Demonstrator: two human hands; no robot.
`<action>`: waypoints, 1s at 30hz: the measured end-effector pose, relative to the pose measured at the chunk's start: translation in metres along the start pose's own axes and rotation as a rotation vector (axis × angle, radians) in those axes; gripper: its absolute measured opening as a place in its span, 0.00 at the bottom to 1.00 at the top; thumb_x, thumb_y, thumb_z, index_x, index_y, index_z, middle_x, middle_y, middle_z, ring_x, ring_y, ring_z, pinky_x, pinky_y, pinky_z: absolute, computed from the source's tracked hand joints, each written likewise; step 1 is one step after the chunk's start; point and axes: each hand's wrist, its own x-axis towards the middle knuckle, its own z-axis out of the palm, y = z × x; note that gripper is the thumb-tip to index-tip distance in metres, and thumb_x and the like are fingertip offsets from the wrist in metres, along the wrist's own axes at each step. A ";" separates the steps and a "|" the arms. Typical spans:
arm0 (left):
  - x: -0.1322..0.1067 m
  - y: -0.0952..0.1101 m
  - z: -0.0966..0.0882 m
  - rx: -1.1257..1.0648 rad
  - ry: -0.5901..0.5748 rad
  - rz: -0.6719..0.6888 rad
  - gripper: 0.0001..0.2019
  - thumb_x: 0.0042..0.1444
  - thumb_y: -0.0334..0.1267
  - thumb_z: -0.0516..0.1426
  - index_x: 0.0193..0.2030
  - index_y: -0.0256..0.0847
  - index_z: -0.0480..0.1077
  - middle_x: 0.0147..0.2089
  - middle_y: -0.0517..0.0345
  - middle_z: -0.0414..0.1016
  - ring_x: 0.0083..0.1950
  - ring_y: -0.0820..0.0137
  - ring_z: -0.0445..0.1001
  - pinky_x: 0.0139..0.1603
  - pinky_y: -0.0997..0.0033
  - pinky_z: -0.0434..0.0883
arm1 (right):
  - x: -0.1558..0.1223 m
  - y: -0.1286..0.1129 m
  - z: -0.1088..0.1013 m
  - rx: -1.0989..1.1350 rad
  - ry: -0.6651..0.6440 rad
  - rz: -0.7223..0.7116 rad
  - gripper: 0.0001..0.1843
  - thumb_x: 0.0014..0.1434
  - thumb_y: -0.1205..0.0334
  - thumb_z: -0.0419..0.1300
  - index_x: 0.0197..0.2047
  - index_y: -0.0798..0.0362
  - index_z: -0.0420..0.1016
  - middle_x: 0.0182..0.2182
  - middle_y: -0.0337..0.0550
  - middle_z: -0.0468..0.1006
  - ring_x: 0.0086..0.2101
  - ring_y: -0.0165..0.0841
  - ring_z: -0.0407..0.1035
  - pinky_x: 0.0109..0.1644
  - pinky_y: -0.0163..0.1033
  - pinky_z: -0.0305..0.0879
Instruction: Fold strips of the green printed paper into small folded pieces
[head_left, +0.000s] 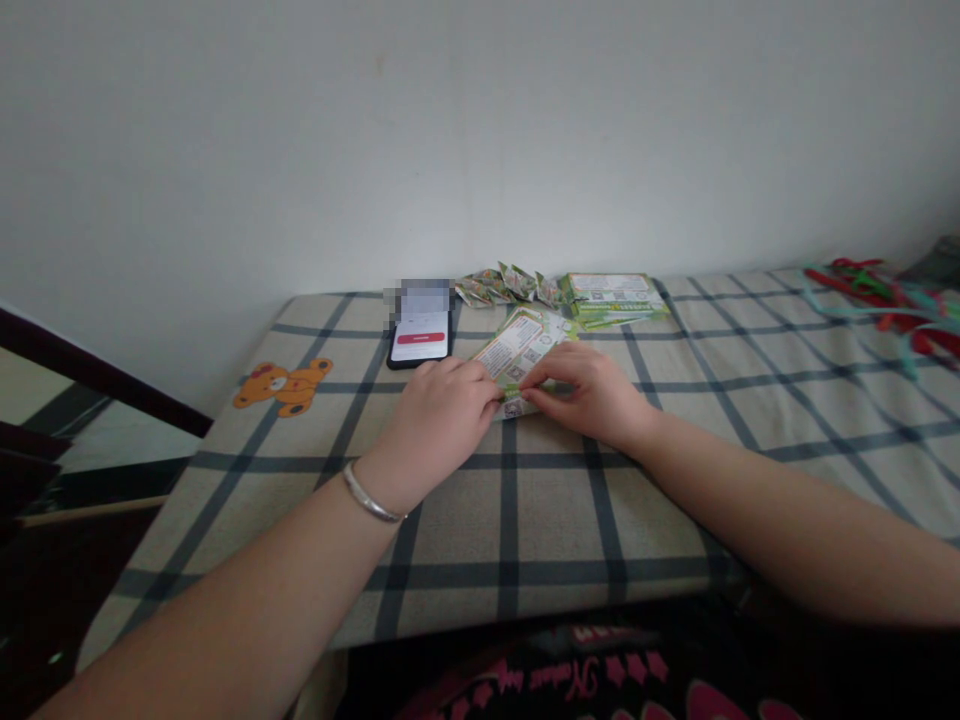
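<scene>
Two bare hands meet at a green-and-white printed carton (pixel 525 345), which lies slantwise on the table (pixel 465 540), near its middle and in front of the wall. The right hand (pixel 574 385) has its thumb and index finger pinched narrowly on the carton's near end; its other fingers are folded and partly hidden. The left hand (pixel 456 405) is curled palm-down over the carton's near left side, its back covering most of its fingertips, so I cannot tell how firmly it grips. The carton's lower corners are lost behind both hands, and its fine print is too small to read. Beyond it lie crumpled foil sachets (pixel 499 286), overlapping too much to count, just beside a second green-and-white box (pixel 611 290). Left of these, a smartphone (pixel 420 340) shows a red button, its upper screen blurred into blocks. At far right, blurred red, green and pale-blue strips (pixel 885 305) run out of view, near a dark object (pixel 937 265) cut off by the edge.
</scene>
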 end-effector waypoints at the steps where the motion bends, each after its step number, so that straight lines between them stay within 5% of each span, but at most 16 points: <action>1: 0.000 0.000 0.000 0.003 0.003 0.001 0.09 0.62 0.36 0.56 0.39 0.40 0.77 0.39 0.53 0.76 0.45 0.58 0.72 0.43 0.58 0.67 | -0.001 -0.002 -0.001 -0.006 -0.052 -0.058 0.05 0.59 0.64 0.61 0.35 0.53 0.79 0.32 0.42 0.80 0.36 0.33 0.72 0.43 0.39 0.65; 5: -0.001 -0.004 0.001 -0.032 -0.016 -0.006 0.09 0.61 0.36 0.56 0.40 0.40 0.77 0.40 0.53 0.76 0.45 0.59 0.72 0.45 0.59 0.67 | -0.004 -0.006 -0.002 -0.107 -0.199 -0.211 0.10 0.64 0.62 0.56 0.40 0.51 0.79 0.37 0.42 0.81 0.40 0.34 0.72 0.46 0.40 0.66; 12: -0.001 -0.016 0.005 -0.110 -0.067 0.028 0.11 0.62 0.38 0.55 0.46 0.44 0.77 0.45 0.54 0.77 0.49 0.60 0.71 0.50 0.58 0.67 | -0.005 -0.008 0.001 -0.278 -0.263 -0.324 0.13 0.66 0.62 0.54 0.49 0.50 0.77 0.45 0.41 0.81 0.43 0.35 0.71 0.45 0.42 0.65; 30: -0.001 -0.021 0.004 -0.126 -0.061 0.036 0.10 0.60 0.40 0.57 0.46 0.46 0.77 0.46 0.55 0.78 0.48 0.61 0.72 0.49 0.59 0.67 | -0.003 -0.020 0.002 -0.341 -0.322 -0.282 0.12 0.65 0.65 0.54 0.46 0.51 0.77 0.44 0.43 0.80 0.43 0.37 0.70 0.43 0.43 0.64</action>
